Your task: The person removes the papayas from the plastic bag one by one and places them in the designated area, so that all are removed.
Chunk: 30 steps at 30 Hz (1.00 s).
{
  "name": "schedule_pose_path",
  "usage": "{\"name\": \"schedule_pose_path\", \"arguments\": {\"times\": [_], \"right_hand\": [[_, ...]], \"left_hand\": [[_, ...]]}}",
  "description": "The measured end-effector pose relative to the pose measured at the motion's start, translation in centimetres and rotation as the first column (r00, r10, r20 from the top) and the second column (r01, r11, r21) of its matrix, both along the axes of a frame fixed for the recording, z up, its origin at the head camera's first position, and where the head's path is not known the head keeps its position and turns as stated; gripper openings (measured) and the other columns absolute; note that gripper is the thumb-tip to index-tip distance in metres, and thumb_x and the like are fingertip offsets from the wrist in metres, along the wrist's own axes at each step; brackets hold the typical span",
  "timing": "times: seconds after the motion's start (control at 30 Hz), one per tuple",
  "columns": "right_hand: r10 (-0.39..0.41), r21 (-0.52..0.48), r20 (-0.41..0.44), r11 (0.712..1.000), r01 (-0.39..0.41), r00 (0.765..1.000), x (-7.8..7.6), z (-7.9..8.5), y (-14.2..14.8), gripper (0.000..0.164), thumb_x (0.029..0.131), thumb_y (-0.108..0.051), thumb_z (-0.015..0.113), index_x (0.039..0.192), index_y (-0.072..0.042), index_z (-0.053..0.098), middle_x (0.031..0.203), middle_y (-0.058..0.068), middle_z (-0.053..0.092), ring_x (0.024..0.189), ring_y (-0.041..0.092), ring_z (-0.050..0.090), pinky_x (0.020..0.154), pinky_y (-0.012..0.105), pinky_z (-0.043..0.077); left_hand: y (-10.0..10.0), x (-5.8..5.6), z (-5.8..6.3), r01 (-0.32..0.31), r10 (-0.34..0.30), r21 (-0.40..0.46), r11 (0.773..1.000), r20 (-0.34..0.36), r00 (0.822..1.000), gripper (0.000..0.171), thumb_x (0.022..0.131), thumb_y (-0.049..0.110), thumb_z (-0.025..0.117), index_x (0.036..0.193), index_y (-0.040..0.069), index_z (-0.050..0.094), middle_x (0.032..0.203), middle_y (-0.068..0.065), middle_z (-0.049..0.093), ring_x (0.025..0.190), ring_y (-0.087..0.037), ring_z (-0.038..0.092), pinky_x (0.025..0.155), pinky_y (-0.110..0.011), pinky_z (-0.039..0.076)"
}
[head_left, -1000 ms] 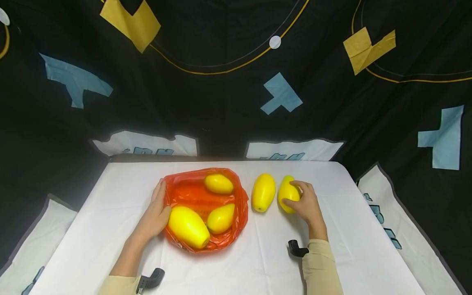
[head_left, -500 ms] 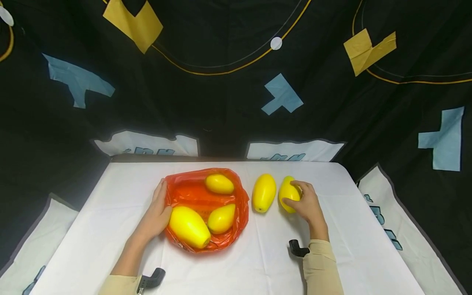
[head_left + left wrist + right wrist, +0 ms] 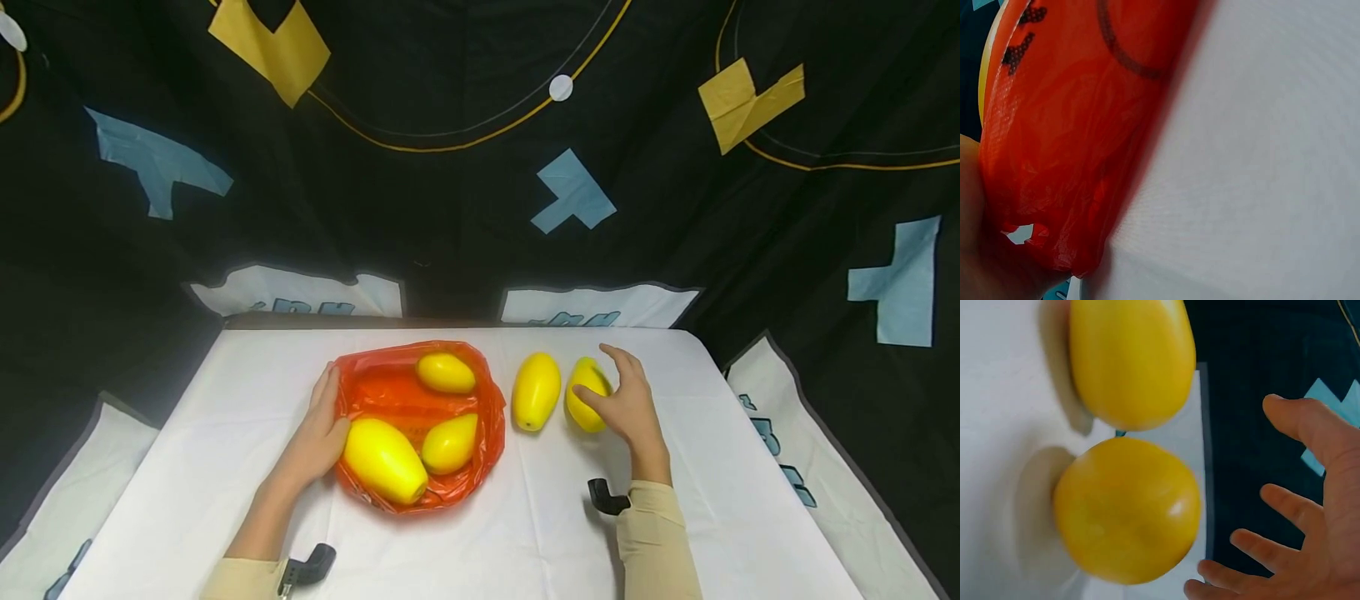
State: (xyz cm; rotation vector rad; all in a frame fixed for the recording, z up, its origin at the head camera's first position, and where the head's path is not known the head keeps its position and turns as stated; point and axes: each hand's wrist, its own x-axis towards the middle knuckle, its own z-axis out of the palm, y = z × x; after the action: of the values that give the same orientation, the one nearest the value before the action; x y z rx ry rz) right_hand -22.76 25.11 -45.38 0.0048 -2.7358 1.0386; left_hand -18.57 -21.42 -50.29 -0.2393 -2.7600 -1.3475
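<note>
On the left, an orange-red plastic bag [image 3: 375, 390] stands with its mouth wide, and 3 yellow oval fruits show inside. The largest fruit [image 3: 385, 461] lies at the near side; a smaller fruit [image 3: 446, 373] is at the back and a pointed one [image 3: 450, 444] at the right. My left hand [image 3: 313, 437] holds the bag's left rim, thumb near the largest fruit. To the right of the bag, two more yellow fruits lie side by side, the left fruit [image 3: 537, 392] and the right fruit [image 3: 587, 400]. My right hand [image 3: 628, 398] is spread beside the right fruit, fingers apart from it.
A white cloth [image 3: 540, 533] covers the table, its far edge meeting a black curtain [image 3: 450, 225] with blue and gold patches. Black camera mounts [image 3: 309, 568] sit at both wrists.
The fingers of my right hand have come off the right fruit and spread, lifting slightly away to the right. The fruits, bag and left hand have stayed put.
</note>
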Motion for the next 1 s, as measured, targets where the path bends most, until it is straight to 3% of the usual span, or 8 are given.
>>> {"name": "schedule_pose_path", "arguments": {"times": [0.2,0.5,0.73,1.0], "right_hand": [[0.017,-0.029,-0.061,0.999,-0.018,0.998,-0.3,1.4,-1.0,0.085,0.072,-0.036,0.082,0.146,-0.031,0.042,0.156,0.002,0.029,0.14,0.029,0.029,0.107,0.061,0.031],[0.108,-0.055,-0.165,0.991,-0.118,0.98,-0.6,3.6,-3.3,0.084,0.07,-0.029,0.085,0.145,-0.03,0.046,0.154,0.0,0.031,0.139,0.029,0.031,0.105,0.065,0.031],[0.142,-0.057,-0.176,0.986,-0.155,0.974,-0.7,4.8,-5.1,0.083,0.069,-0.029,0.084,0.143,-0.037,0.046,0.155,-0.005,0.029,0.139,0.027,0.03,0.102,0.066,0.034],[0.198,-0.078,-0.187,0.973,-0.215,0.962,-0.5,5.7,-6.8,0.082,0.069,-0.031,0.083,0.143,-0.037,0.046,0.155,-0.005,0.029,0.138,0.026,0.031,0.1,0.065,0.037]], "left_hand": [[-0.1,0.0,-0.2,0.007,-0.007,0.002,1.0,-0.006,1.0,0.078,0.096,0.006,0.044,0.157,0.011,-0.005,0.162,-0.004,-0.011,0.148,-0.032,0.001,0.113,-0.062,0.013],[0.1,0.0,-0.3,0.001,-0.001,0.009,1.0,-0.005,1.0,0.078,0.097,0.007,0.044,0.157,0.013,-0.005,0.163,-0.004,-0.01,0.147,-0.033,0.003,0.112,-0.063,0.015],[0.0,0.0,-0.2,0.004,-0.003,0.017,1.0,-0.007,1.0,0.078,0.097,0.007,0.044,0.157,0.013,-0.005,0.163,-0.006,-0.01,0.147,-0.034,0.003,0.111,-0.064,0.015],[0.0,-0.1,-0.5,0.006,-0.006,0.015,1.0,-0.01,1.0,0.078,0.097,0.007,0.044,0.157,0.014,-0.005,0.163,-0.001,-0.011,0.148,-0.032,0.003,0.112,-0.062,0.015]]}}
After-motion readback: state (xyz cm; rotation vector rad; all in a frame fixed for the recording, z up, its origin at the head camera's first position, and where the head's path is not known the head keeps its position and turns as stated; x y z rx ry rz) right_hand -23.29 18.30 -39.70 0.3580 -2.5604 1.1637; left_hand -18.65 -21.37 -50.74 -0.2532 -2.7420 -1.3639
